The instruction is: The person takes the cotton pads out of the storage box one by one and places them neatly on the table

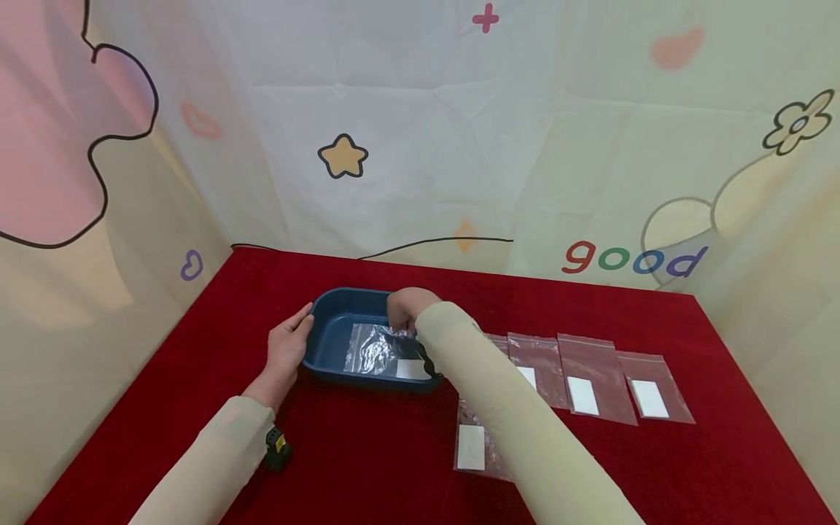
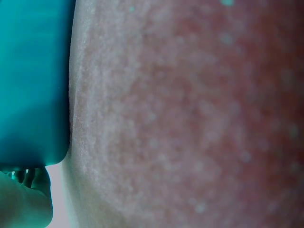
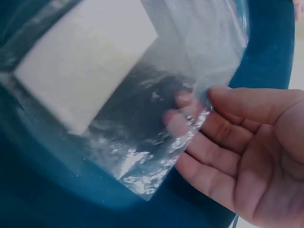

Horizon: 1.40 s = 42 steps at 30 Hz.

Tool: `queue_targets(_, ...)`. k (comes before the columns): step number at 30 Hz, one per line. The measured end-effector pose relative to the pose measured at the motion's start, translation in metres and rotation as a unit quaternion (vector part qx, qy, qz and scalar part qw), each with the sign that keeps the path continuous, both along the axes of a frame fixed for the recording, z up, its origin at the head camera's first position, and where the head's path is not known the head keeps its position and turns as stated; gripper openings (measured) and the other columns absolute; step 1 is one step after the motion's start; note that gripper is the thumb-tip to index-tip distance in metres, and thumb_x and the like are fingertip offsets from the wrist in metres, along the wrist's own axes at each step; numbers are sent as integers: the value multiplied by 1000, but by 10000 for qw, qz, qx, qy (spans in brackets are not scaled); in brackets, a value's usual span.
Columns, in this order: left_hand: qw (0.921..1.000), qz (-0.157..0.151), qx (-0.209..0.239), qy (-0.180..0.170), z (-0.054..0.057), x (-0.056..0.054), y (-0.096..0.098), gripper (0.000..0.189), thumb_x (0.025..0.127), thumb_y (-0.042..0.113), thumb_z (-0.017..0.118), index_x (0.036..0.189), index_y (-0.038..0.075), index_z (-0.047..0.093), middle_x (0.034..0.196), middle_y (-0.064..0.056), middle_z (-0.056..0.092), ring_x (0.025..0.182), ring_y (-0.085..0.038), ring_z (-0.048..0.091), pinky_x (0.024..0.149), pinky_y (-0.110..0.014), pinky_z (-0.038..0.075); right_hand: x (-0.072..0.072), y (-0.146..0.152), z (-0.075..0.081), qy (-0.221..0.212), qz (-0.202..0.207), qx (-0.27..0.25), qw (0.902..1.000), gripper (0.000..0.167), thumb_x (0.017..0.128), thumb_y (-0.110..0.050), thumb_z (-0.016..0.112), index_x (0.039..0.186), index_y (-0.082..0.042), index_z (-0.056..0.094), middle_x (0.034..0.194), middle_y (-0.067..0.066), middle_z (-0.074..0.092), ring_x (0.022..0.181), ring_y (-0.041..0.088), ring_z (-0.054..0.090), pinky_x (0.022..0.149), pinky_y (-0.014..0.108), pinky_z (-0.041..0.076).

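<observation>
A dark blue plastic basin (image 1: pixel 377 380) stands on the red cloth. My left hand (image 1: pixel 287 346) grips its left rim, with the fingers along the outer wall. Inside lies a clear zip bag (image 1: pixel 369 348) with a white card (image 1: pixel 411 369) in its corner. My right hand (image 1: pixel 408 306) reaches into the basin over the far right rim. In the right wrist view, the thumb and fingers of the right hand (image 3: pixel 247 147) pinch the edge of the bag (image 3: pixel 156 102), and fingertips show through the film. The basin wall (image 2: pixel 35 80) fills the left of the left wrist view.
Right of the basin, several more clear bags with white cards lie in a row, including one bag (image 1: pixel 610 379) and the rightmost (image 1: pixel 669 383). Another bag (image 1: pixel 471 446) lies nearer, partly under the right sleeve (image 1: pixel 512 408). A patterned curtain (image 1: pixel 420 146) hangs behind.
</observation>
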<state>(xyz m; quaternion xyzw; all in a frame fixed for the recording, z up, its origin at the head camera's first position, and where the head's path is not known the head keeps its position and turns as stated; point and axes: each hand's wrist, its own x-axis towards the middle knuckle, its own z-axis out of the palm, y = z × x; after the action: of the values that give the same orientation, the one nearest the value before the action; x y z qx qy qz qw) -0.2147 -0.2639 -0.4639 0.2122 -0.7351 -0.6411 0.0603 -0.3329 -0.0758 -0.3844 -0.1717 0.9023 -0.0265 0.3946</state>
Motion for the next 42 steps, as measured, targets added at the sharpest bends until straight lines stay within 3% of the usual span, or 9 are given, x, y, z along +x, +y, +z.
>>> queue_targets(2, 10000, 11, 8, -15, 0, 0, 0, 46, 110, 22, 45, 155, 11, 44, 165, -12, 38, 157, -28, 31, 129, -46, 29, -1, 3, 0, -230, -116, -247, 9994, 20, 98, -13, 66, 113, -2, 72, 103, 8, 66, 77, 15, 60, 68, 24, 52)
queue_targets(6, 10000, 62, 6, -46, -1, 0, 0, 46, 110, 22, 45, 155, 11, 45, 165, -12, 39, 156, -28, 32, 129, -46, 30, -3, 10, -3, -385, -406, -860, 9947, 11, 94, -10, 72, 103, -6, 73, 115, 13, 68, 91, 21, 63, 78, 31, 56)
queue_targets(10, 10000, 64, 9, -12, -1, -1, 0, 46, 110, 22, 46, 155, 10, 45, 164, -13, 39, 156, -29, 32, 128, -46, 30, -1, 17, 3, -382, -487, -1234, 9904, 4, 93, -10, 73, 95, -8, 73, 104, 12, 73, 82, 20, 68, 73, 31, 58)
queue_targets(13, 10000, 30, 51, 16, 0, -1, 1, 46, 110, 21, 46, 155, 10, 45, 165, -13, 38, 156, -29, 31, 129, -46, 30, 1, 20, 13, -489, -418, -1416, 9878, 10, 99, -9, 65, 105, -6, 72, 94, 8, 75, 72, 18, 72, 67, 28, 59)
queue_targets(21, 9999, -66, 101, 24, 4, 1, 1, 47, 110, 22, 46, 156, 11, 43, 167, -11, 35, 158, -29, 29, 129, -46, 29, 2, 28, 34, -482, -214, -1777, 9827, 24, 106, -9, 52, 118, -4, 73, 97, 8, 76, 83, 21, 78, 61, 25, 59)
queue_targets(29, 9999, -88, 90, 49, 2, 3, 1, 47, 110, 21, 46, 156, 10, 43, 166, -12, 36, 157, -29, 29, 128, -45, 30, 1, 40, 37, -414, -427, -2174, 9743, 25, 106, -11, 51, 120, -3, 71, 96, 8, 75, 79, 19, 77, 63, 25, 59)
queue_targets(37, 9999, -90, 73, 38, 0, 2, 1, 47, 110, 21, 45, 156, 11, 43, 167, -12, 34, 158, -29, 27, 129, -46, 28, 4, 49, 42, -303, -608, -2664, 9615, 28, 105, -12, 55, 128, -3, 68, 111, 14, 75, 84, 20, 78, 64, 23, 59)
queue_targets(42, 10000, -40, 54, 27, 1, 1, 2, 47, 110, 20, 46, 155, 11, 44, 166, -13, 36, 158, -29, 28, 130, -46, 28, 5, 54, 47, -206, -910, -3044, 9480, 31, 105, -14, 57, 133, -4, 64, 119, 16, 73, 88, 21, 78, 72, 24, 62)
